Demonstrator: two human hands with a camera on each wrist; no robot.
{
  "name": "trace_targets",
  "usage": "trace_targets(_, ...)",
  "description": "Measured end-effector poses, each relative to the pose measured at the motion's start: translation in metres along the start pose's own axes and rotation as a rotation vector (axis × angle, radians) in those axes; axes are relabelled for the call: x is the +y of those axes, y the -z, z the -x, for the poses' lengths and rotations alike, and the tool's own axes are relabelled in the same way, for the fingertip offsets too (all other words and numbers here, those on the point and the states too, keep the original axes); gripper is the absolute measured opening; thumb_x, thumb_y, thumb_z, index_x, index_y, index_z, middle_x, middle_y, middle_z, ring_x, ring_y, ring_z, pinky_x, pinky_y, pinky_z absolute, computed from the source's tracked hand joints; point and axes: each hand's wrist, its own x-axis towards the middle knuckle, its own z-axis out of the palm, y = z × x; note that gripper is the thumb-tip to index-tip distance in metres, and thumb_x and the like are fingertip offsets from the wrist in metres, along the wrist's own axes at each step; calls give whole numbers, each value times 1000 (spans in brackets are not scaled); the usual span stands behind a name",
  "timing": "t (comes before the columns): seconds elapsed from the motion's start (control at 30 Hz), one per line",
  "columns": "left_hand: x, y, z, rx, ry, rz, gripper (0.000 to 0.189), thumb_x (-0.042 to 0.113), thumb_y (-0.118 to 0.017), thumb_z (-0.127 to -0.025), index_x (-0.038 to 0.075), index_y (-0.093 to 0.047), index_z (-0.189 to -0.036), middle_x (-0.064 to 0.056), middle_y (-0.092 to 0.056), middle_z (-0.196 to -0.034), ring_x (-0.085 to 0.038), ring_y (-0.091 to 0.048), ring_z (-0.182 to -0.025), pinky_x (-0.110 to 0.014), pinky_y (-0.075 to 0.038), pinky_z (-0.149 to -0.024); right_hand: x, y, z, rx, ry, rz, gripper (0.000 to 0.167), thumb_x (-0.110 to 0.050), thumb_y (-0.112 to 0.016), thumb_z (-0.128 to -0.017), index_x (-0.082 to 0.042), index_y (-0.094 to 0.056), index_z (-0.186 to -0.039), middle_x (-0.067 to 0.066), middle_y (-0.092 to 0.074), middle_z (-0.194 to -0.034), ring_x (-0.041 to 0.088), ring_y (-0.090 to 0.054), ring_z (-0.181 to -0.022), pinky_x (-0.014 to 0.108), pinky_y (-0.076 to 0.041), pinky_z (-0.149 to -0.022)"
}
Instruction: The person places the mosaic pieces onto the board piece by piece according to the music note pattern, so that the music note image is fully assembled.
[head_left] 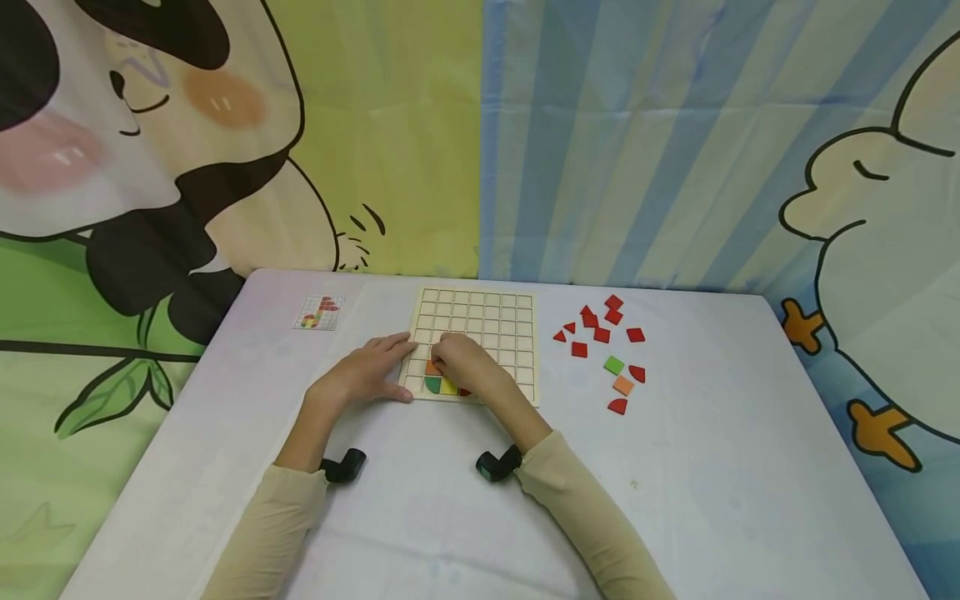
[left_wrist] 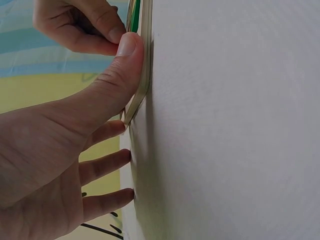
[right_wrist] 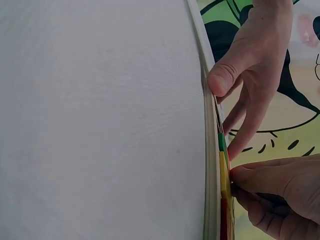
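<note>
A wooden grid board (head_left: 480, 312) lies on the table. My left hand (head_left: 365, 371) rests at its left edge, fingers spread; the thumb (left_wrist: 131, 47) lies on the near corner. Over the board's lower left, my right hand (head_left: 467, 362) is curled, thumb and finger pinching at an orange square tile (head_left: 432, 367), which the fingertips partly hide. Along the nearest row sit a green quarter-circle tile (head_left: 432, 385), a yellow tile (head_left: 448, 387) and a red tile (head_left: 464, 392) partly covered by the right hand.
Right of the board lie several loose red tiles (head_left: 602, 335), with a green square (head_left: 613, 365), an orange square (head_left: 623, 385) and red quarter circles (head_left: 617, 406) nearer. A pattern card (head_left: 318, 312) lies at the table's back left. A printed curtain (head_left: 600, 167) hangs behind the table.
</note>
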Motion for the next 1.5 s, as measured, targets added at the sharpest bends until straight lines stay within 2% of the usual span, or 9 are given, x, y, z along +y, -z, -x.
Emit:
trace_targets(0.1, -1, -1, 0, 1, -6, 1, 94, 51, -74, -76, 14, -33, -152, -12, -24, -161, -37, -23, -148, -58, -30, -115, 0, 1, 1, -15, -7, -28, 15, -9, -61, -95, -6, -75, -94, 5, -67, -89, 12, -54, -77, 23, -49, -74)
trace_targets(0.23, -2, -2, 0, 1, -8, 3, 94, 51, -74, -76, 13, -33, -152, -12, -24, -161, -37, -24, -148, -58, -31, -114, 2, 6, 2, -56, -8, -70, 18, -9, -57, -97, -4, -74, -104, 7, -68, -94, 15, -55, -81, 25, -50, -76)
trace_targets(0.37, -1, -2, 0, 4, 4, 8, 94, 51, -74, -76, 13, -33, -152, -12, -24, -161, -37, -24, -148, -58, -31, -114, 7, 19, 4, -65, -18, -125, 23, -9, -55, -98, -2, -71, -113, 11, -69, -103, 19, -60, -89, 29, -52, -82)
trace_targets(0.5, 0, -2, -2, -1, 27, 12, 95, 51, -75, -75, 15, -33, -152, -10, -24, -162, -35, -23, -148, -57, -30, -115, 18, 44, 16, -1, -48, -195, 25, -10, -57, -97, 0, -68, -118, 12, -69, -109, 22, -63, -96, 31, -54, -86)
trace_targets(0.67, 0, -2, -2, -7, 25, 10, 95, 51, -75, -75, 15, -32, -152, -10, -23, -162, -35, -23, -148, -57, -30, -116, 38, 76, 42, 123, -85, -231, 24, -12, -59, -96, 0, -70, -114, 12, -70, -104, 21, -64, -93, 33, -55, -84)
trace_targets(0.93, 2, 0, 1, 6, 17, 3, 95, 48, -77, -75, 13, -33, -152, -11, -24, -161, -36, -24, -148, -57, -30, -116, 64, 103, 77, 239, -198, -277, 26, -16, -61, -95, -3, -69, -116, 11, -69, -108, 24, -65, -98, 39, -56, -86)
trace_targets(1.2, 2, 1, 0, 14, 23, 22, 95, 49, -77, -75, 16, -33, -152, -10, -24, -161, -35, -24, -148, -57, -29, -116, 79, 116, 92, 266, -255, -272, 35, -20, -60, -97, -2, -63, -126, 14, -63, -125, 30, -60, -112, 47, -53, -95)
trace_targets(1.33, 3, 0, -1, 15, 15, 25, 94, 49, -77, -75, 15, -33, -152, -11, -24, -161, -35, -24, -148, -57, -29, -116, 89, 118, 101, 259, -260, -250, 35, -21, -60, -97, -3, -62, -126, 14, -62, -126, 30, -59, -115, 47, -52, -96)
trace_targets(1.5, 1, -2, 0, 7, 34, 24, 95, 48, -77, -75, 16, -33, -152, -10, -24, -162, -34, -23, -149, -56, -29, -117, 108, 116, 118, 243, -258, -214, 34, -20, -60, -97, -4, -62, -126, 16, -61, -124, 32, -60, -112, 49, -53, -92)
